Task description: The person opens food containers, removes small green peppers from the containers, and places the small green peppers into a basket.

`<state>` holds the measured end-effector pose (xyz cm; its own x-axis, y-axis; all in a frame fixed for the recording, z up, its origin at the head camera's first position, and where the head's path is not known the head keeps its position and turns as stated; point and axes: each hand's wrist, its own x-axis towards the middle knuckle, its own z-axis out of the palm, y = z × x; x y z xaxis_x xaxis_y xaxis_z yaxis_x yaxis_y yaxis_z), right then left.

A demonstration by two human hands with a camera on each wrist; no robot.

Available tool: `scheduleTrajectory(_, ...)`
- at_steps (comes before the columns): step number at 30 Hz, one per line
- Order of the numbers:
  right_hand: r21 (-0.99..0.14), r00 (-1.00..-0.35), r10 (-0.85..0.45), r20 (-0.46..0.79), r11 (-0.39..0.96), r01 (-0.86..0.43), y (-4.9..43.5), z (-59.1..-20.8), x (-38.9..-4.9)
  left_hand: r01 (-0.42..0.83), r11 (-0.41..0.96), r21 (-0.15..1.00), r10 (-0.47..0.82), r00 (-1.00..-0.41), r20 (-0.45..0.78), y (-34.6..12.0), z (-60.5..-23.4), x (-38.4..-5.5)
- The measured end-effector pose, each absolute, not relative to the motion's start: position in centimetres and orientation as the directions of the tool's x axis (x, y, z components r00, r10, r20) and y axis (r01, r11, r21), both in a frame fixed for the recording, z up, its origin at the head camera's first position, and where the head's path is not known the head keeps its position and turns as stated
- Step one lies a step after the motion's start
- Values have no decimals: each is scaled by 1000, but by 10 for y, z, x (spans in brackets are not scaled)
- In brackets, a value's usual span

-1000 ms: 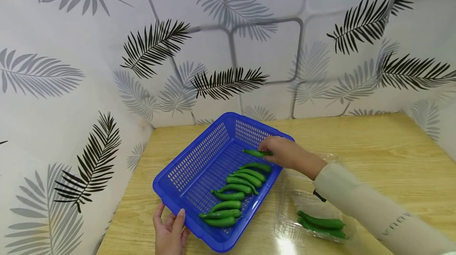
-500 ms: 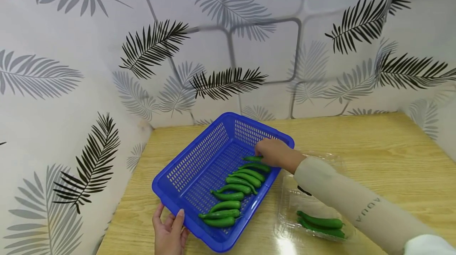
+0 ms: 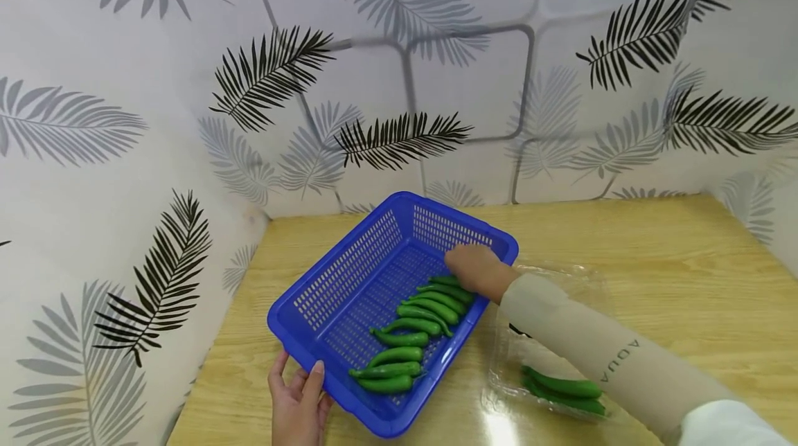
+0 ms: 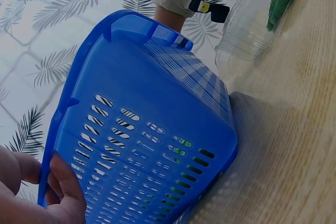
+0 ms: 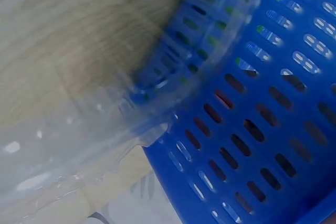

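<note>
A blue plastic basket (image 3: 349, 252) with slotted walls stands at an angle on the table. Several green chili peppers (image 3: 399, 356) lie in a row along its right side. My left hand (image 3: 296, 401) grips the near-left rim, thumb on top and fingers beneath; the left wrist view shows the fingers (image 4: 65, 182) curled round that rim. Inside the basket's far right corner is my right hand (image 3: 475, 269), at a green chili pepper (image 3: 444, 280) whose right end it covers. My right fingertips are hidden from the head view, and the basket wall (image 5: 252, 129) blocks them in the right wrist view.
Right of the basket lies a clear plastic container (image 3: 508, 363) with a few green peppers (image 3: 564, 390) in it. My right forearm (image 3: 598, 349) passes over it. The wooden table (image 3: 661, 259) meets a leaf-patterned wall covering (image 3: 436, 176) behind.
My right hand has lowered the pepper it carried into the corner, beside the end of the row. The forearm has shifted left. My left hand stays on the rim.
</note>
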<state>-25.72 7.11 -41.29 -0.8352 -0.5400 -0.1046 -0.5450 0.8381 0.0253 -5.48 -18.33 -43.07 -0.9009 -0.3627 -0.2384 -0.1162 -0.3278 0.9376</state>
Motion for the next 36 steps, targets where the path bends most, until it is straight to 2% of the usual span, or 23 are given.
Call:
scheduleTrajectory(9, -41, -836, -531, -136, 846, -531, 75, -408, -255, -97, -347, 933, -365, -902, -230, -182, -431, -56)
scheduleTrajectory(16, -128, -818, -575, -36, 814, -566, 83, -390, -247, -78, -356, 931, -372, -902, -218, -181, -431, -57)
scheduleTrajectory(23, -110, -826, -561, 51, 819, -563, 95, -363, -218, -136, -343, 929, -371, -889, -267, -181, -430, -55)
scheduleTrajectory(29, -124, -824, -540, 172, 818, -562, 117, -351, -185, -127, -355, 926, -370, -891, -264, -181, -429, -54)
scheduleTrajectory(33, -163, -815, -550, 182, 801, -576, 138, -351, -166, -132, -348, 928, -370, -890, -266, -181, -429, -55)
scheduleTrajectory(36, -186, -823, -550, 142, 801, -568, 154, -355, -152, -147, -336, 930, -366, -890, -273, -181, -429, -55)
